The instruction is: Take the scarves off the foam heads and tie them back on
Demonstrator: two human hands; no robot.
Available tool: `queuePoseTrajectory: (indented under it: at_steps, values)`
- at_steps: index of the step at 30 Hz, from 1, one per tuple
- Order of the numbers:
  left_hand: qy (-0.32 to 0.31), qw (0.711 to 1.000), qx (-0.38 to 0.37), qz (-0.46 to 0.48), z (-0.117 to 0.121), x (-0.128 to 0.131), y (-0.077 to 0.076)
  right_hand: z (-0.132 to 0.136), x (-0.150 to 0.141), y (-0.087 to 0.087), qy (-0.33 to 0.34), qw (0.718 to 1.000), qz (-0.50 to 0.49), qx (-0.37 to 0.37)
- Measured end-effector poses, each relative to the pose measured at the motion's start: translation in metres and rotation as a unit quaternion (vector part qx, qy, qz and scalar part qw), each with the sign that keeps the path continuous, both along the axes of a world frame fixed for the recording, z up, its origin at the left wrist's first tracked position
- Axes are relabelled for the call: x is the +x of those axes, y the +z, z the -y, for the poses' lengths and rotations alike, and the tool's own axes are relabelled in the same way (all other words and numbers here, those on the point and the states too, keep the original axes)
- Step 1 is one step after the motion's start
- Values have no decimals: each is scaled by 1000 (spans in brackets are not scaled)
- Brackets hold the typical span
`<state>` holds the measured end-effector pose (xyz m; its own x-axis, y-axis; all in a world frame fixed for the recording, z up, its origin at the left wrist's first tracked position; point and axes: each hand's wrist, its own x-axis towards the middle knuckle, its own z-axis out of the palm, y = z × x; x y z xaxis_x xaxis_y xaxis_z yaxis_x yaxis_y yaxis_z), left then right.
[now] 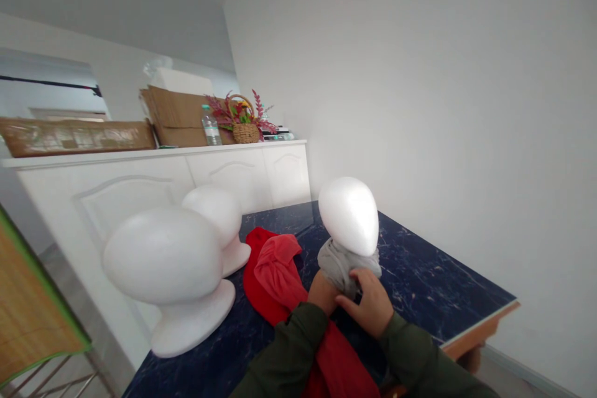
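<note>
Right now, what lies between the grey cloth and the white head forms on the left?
The head view shows red cloth, partly paler, between the grey cloth and the head forms.

Lighting: soft, even, cool-grey; source outside the view. Glare: a blown-out patch on the smooth white egg-shaped head form at right (349,214); fainter grey shading on the large white rounded head form at near left (163,255). Sheen: pale, on the far part of the dark-blue marbled tabletop (433,273). Wall: plain white plastered wall (443,106), brightest mid-height, dimming toward the top right corner. Dark areas: dark green fabric sleeves (293,354), little detail. Distortion: wide-angle; the near-left head form stretched sideways. Focus: soft throughout; lettering on the clear plastic bottle (211,127) unreadable.
</note>
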<state>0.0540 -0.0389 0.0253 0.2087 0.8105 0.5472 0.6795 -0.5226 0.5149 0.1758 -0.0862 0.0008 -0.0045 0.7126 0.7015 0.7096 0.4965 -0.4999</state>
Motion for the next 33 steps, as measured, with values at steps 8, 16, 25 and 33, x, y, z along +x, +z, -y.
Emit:
queuePoseTrajectory:
  at_steps: [8,16,25,33]
  values:
    - [-91,996,-5,-1,-3,-35,-3,-19,33,1,-77,989,32,-124]
    - [29,980,-81,181,-35,-72,-12,-60,111,-10,-159,968,36,-190]
    - [-164,983,-77,-31,-4,-37,-5,-77,88,-19,47,970,1,-237]
    - [-197,976,-91,-37,0,-38,6,-92,69,-13,164,841,-459,-235]
